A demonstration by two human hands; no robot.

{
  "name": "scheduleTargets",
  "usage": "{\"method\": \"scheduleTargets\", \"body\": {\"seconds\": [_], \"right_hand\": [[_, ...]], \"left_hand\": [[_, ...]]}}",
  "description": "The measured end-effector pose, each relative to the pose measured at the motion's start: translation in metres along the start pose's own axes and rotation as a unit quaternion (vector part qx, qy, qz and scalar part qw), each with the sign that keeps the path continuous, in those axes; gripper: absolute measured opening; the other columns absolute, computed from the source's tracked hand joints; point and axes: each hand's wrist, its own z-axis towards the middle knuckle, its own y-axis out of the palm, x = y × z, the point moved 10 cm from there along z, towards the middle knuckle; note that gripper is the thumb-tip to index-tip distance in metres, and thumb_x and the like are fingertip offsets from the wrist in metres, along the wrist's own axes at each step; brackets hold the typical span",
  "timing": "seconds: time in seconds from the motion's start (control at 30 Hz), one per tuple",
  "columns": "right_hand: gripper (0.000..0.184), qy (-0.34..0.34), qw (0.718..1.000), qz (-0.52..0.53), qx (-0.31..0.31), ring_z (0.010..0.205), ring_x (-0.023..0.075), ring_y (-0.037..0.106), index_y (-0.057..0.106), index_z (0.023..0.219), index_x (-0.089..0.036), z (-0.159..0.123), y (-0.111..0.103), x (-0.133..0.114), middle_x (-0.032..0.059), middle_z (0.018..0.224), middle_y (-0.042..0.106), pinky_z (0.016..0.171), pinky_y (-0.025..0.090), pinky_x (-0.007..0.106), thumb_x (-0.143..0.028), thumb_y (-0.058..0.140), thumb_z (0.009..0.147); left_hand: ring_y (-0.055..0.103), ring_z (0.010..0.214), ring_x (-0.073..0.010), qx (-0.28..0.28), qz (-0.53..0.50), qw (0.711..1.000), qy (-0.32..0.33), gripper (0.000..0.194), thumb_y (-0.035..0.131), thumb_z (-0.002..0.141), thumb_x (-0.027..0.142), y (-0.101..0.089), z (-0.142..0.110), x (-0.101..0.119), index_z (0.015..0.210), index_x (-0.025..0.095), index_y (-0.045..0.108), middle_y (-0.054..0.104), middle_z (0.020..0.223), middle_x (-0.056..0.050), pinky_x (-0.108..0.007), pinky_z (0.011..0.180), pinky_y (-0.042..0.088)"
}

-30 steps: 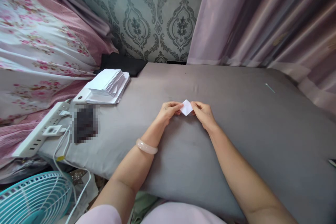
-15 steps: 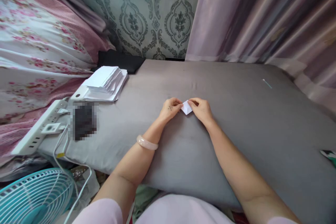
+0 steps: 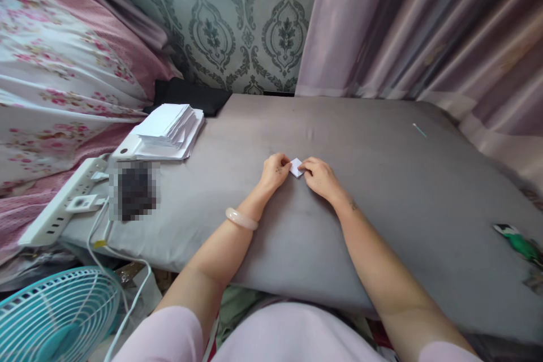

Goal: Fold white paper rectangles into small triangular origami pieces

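Paper point(image 3: 296, 167), white, small and apparently folded, was placed like a diamond near the middle of the grey surface point(image 3: 360, 153), with one corner pointed toward the person. It was closely flanked by both hands. Its left corner was met by the left hand point(image 3: 275, 172), whose fingers were curled nearly together, so that the corner seemed to be nipped between them. Its right side was touched by the right hand point(image 3: 321, 179); the fingers there were bent low, with the tips laid at or just over the edge, but whether the paper was pinched by them or merely pressed down could not be told. Whether it was slightly lifted or rested flat could not be made out either. A stack of white sheets point(image 3: 165, 124) was left well apart, off to the left.

Very little weight was to be expected of the small piece. It was judged light and thin, perhaps somewhat stiffened wherever layers were doubled, yet easily bent, creased or torn if tugged. Some sliding was thought likely if only one side were pinned. Hold was judged best taken lightly at the two opposite side corners, with the pads of the fingers, so that the middle was left flat and the edges uncrushed.
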Motion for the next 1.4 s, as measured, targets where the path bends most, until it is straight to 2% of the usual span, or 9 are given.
{"method": "scheduleTargets", "body": {"seconds": [0.1,0.27,0.53,0.63,0.73,0.87,0.97,1.1,1.4], "right_hand": [[0.033,-0.008,0.999,-0.031,-0.02,0.102,0.0202,0.06,0.072,0.095,-0.017,-0.001,0.005,0.001,0.0089,0.106,0.068,0.094,0.044,0.033,-0.003,0.045,0.08],[0.04,-0.049,0.997,-0.031,-0.045,0.107,0.0198,0.057,0.067,0.108,-0.017,-0.005,0.005,-0.006,0.0087,0.111,0.065,0.097,0.043,0.032,-0.002,0.044,0.079],[0.025,-0.057,0.997,-0.022,-0.044,0.101,0.0222,0.057,0.065,0.105,-0.018,-0.003,0.002,-0.01,0.0095,0.106,0.06,0.096,0.044,0.035,-0.023,0.059,0.082],[0.029,-0.063,0.998,-0.004,-0.02,0.098,0.0222,0.058,0.063,0.111,-0.02,-0.002,-0.001,-0.008,0.0083,0.103,0.061,0.091,0.047,0.036,-0.033,0.06,0.085],[0.027,-0.082,0.997,-0.001,0.006,0.098,0.0222,0.058,0.061,0.114,-0.02,-0.005,-0.002,-0.006,0.0083,0.103,0.063,0.089,0.047,0.037,-0.03,0.055,0.09],[0.023,-0.105,0.994,-0.013,0.013,0.099,0.0221,0.058,0.067,0.1,-0.021,-0.008,0.002,-0.005,0.0092,0.105,0.064,0.088,0.047,0.037,-0.026,0.045,0.095],[0.026,-0.092,0.995,-0.018,0.018,0.097,0.0221,0.057,0.068,0.1,-0.021,-0.007,0.0,-0.005,0.0092,0.103,0.065,0.087,0.047,0.036,-0.025,0.042,0.096],[0.028,-0.075,0.997,-0.033,0.0,0.1,0.0221,0.056,0.063,0.117,-0.023,-0.008,-0.002,-0.006,0.0078,0.108,0.065,0.088,0.046,0.035,-0.028,0.045,0.096],[0.027,-0.028,0.998,-0.047,-0.014,0.099,0.021,0.056,0.068,0.097,-0.023,-0.001,0.003,-0.002,0.0072,0.101,0.063,0.082,0.046,0.032,-0.031,0.042,0.098]], "left_hand": [[0.059,0.078,-0.0139,-0.013,0.042,0.997,0.068,0.015,0.057,0.078,0.009,0.001,-0.002,0.01,0.083,0.015,0.069,0.064,0.089,-0.006,-0.029,0.082,0.049],[0.059,0.075,-0.012,-0.09,0.047,0.985,0.141,0.022,0.056,0.075,0.008,0.008,-0.009,0.019,0.091,0.014,0.07,0.062,0.094,-0.006,-0.026,0.081,0.05],[0.058,0.075,-0.013,-0.091,0.036,0.986,0.131,0.015,0.066,0.078,0.019,0.003,-0.005,0.01,0.091,0.013,0.07,0.062,0.086,-0.005,-0.025,0.076,0.048],[0.058,0.075,-0.0132,-0.095,0.043,0.984,0.147,0.012,0.064,0.082,0.022,0.003,-0.006,0.013,0.089,0.014,0.07,0.063,0.088,-0.005,-0.025,0.075,0.047],[0.058,0.076,-0.0135,-0.102,0.056,0.978,0.171,0.014,0.06,0.086,0.024,0.004,-0.008,0.018,0.088,0.014,0.07,0.064,0.089,-0.006,-0.025,0.076,0.047],[0.059,0.075,-0.0139,-0.111,0.069,0.976,0.172,0.014,0.06,0.086,0.025,0.005,-0.007,0.018,0.088,0.014,0.069,0.065,0.09,-0.007,-0.026,0.076,0.048],[0.059,0.076,-0.014,-0.107,0.07,0.976,0.177,0.012,0.058,0.087,0.021,0.004,-0.006,0.016,0.088,0.015,0.069,0.066,0.089,-0.007,-0.026,0.077,0.048],[0.06,0.079,-0.0137,-0.093,0.074,0.975,0.19,0.017,0.052,0.087,0.013,0.003,-0.005,0.015,0.086,0.015,0.069,0.065,0.09,-0.007,-0.025,0.079,0.048],[0.059,0.077,-0.0141,-0.063,0.081,0.983,0.15,0.016,0.053,0.087,0.016,0.001,-0.004,0.01,0.086,0.014,0.069,0.063,0.088,-0.007,-0.025,0.076,0.047]]}}
